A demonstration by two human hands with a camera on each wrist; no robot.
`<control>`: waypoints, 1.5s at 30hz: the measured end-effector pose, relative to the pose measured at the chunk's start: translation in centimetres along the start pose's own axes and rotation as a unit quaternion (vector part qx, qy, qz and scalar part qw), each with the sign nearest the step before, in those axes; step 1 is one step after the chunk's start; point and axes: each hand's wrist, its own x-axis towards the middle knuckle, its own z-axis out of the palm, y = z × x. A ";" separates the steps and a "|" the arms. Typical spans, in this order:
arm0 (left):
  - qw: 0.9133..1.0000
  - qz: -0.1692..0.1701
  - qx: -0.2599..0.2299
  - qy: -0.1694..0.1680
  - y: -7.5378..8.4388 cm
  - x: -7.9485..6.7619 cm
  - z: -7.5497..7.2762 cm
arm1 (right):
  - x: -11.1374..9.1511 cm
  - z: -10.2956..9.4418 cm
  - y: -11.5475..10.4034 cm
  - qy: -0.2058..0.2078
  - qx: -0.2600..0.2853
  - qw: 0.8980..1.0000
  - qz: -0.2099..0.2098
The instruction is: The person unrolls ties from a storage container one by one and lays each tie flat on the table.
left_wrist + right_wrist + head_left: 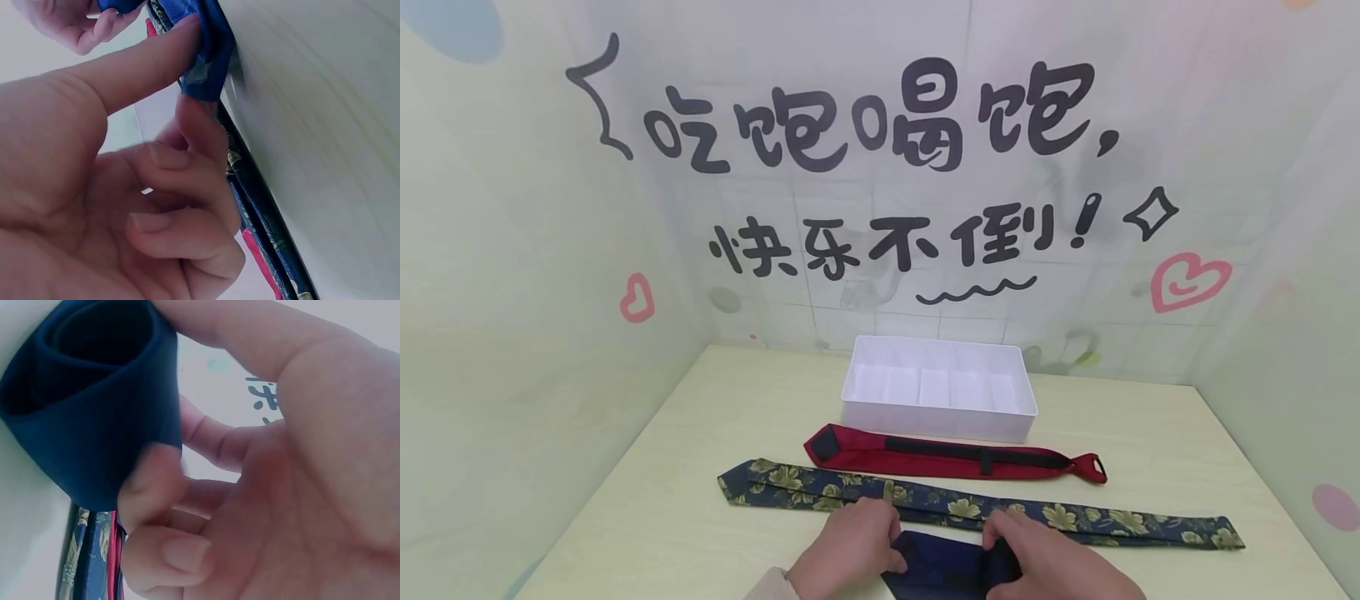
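Observation:
A dark navy necktie (pixel 936 565) lies at the near edge of the head view, its right part wound into a roll (pixel 103 412). My right hand (pixel 1048 554) grips that roll between thumb and fingers; the coiled layers show in the right wrist view. At the flat left end of the same tie, my left hand (pixel 853 546) pinches the fabric (pixel 209 69) between thumb and index finger, other fingers curled in. Just beyond both hands, a navy necktie with gold flowers (pixel 962 507) is laid out lengthwise, partly covered by the fingers.
Behind the floral tie lies a dark red necktie (pixel 865 454) with a zip-like dark strip and a loop at its right end. A white divided box (pixel 940 421) stands at the back of the pale wooden table (pixel 760 392). Printed curtain-like walls (pixel 880 192) enclose three sides.

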 end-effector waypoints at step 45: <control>0.984 0.022 -0.147 -0.099 -3.4 -0.7 -2.4 | -1.5 -0.7 1.9 -0.006 -0.044 0.999 0.026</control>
